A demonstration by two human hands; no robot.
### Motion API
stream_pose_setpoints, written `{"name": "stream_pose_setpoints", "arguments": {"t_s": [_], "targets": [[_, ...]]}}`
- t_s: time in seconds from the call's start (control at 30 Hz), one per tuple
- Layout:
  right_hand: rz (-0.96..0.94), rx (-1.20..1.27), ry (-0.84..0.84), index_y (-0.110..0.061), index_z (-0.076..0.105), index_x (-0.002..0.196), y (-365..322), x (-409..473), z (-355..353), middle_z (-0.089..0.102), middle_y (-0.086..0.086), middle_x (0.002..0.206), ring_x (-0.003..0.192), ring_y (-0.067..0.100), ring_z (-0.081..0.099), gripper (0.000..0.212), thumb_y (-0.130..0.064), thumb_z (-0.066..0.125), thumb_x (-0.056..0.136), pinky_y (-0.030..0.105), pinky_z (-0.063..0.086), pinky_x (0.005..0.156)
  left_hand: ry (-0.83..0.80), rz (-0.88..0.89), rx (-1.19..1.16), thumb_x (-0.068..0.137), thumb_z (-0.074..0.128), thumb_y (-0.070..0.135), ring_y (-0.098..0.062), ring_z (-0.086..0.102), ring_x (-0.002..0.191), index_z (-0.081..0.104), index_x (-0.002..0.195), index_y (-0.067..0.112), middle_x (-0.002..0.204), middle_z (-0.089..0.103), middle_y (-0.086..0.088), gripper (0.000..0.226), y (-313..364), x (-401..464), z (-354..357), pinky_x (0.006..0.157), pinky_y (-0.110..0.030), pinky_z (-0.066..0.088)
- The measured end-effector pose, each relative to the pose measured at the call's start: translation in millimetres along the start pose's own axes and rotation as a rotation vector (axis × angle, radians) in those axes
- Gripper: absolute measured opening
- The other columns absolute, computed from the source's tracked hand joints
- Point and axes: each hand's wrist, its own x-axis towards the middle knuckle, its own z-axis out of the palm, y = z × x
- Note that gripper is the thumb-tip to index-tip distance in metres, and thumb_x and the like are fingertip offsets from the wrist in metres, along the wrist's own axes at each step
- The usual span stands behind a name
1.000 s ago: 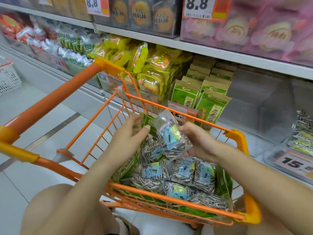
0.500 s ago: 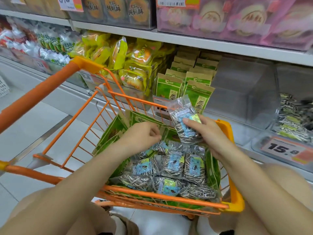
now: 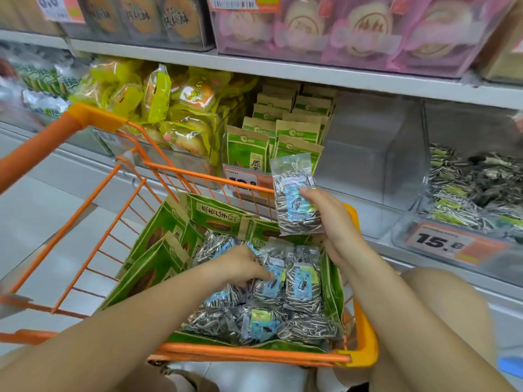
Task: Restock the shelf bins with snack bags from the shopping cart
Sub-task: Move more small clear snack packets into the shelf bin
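The orange shopping cart (image 3: 249, 353) holds several clear bags of sunflower seeds (image 3: 304, 284) and green seed bags (image 3: 158, 267) along its sides. My right hand (image 3: 329, 219) holds one clear seed bag (image 3: 295, 199) upright above the cart's far right corner, thumb on its blue label. My left hand (image 3: 240, 267) reaches down into the pile, its fingers curled on another clear seed bag (image 3: 267, 287). A clear shelf bin (image 3: 368, 171) beyond the cart looks empty. The bin to its right (image 3: 475, 188) has similar seed bags.
Green-and-brown seed bags (image 3: 280, 137) stand in the bin behind the cart, yellow snack packs (image 3: 175, 108) further left. A 15.8 price tag (image 3: 444, 243) fronts the right bin. An upper shelf (image 3: 283, 69) carries boxed pastries. My knees flank the cart; the floor lies left.
My right hand kept the seed bag and carried it right, above the cart corner. My left hand let go of that bag and dropped into the pile onto another one.
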Motion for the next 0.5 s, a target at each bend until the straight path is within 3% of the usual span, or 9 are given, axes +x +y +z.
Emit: {"name": "stream_pose_setpoints", "arguments": {"t_s": [0.13,0.3,0.4,0.5], "targets": [[-0.078,-0.048,0.033,-0.019,0.041,0.143,1,-6,-3,0.042,-0.013,0.137,0.127,0.005,0.037,0.056,-0.041,0.055,0.093,0.026,0.029,0.1,0.084,0.039,-0.139,0.085,0.068,0.026,-0.016,0.063,0.092,0.049,0.123,0.005,0.108,0.06,-0.003,0.048,4,-18,-31,0.081,-0.03,0.056],[-0.125,-0.097,0.068,-0.019,0.035,0.145,-2,-6,1,0.037,-0.002,0.149,0.134,0.013,0.036,0.054,-0.04,0.049,0.097,0.024,0.028,0.095,0.199,0.211,-0.556,0.088,0.059,0.015,-0.018,0.066,0.086,0.059,0.106,0.007,0.098,0.07,-0.01,0.02,17,-58,-71,0.077,-0.028,0.052],[-0.118,-0.137,0.028,-0.022,0.032,0.147,-5,-6,6,0.033,-0.003,0.152,0.137,0.016,0.032,0.055,-0.041,0.046,0.098,0.027,0.027,0.097,0.091,0.345,-0.883,0.078,0.061,0.018,-0.02,0.064,0.085,0.057,0.105,0.008,0.094,0.067,-0.007,0.029,30,-73,-68,0.072,-0.029,0.053],[-0.107,-0.14,0.0,-0.021,0.031,0.148,-7,-8,11,0.033,-0.003,0.152,0.138,0.016,0.032,0.053,-0.039,0.044,0.099,0.028,0.028,0.1,0.08,0.364,-0.993,0.08,0.061,0.017,-0.031,0.064,0.099,0.054,0.114,0.0,0.106,0.065,-0.016,0.039,45,-70,-49,0.087,-0.041,0.054]]}}
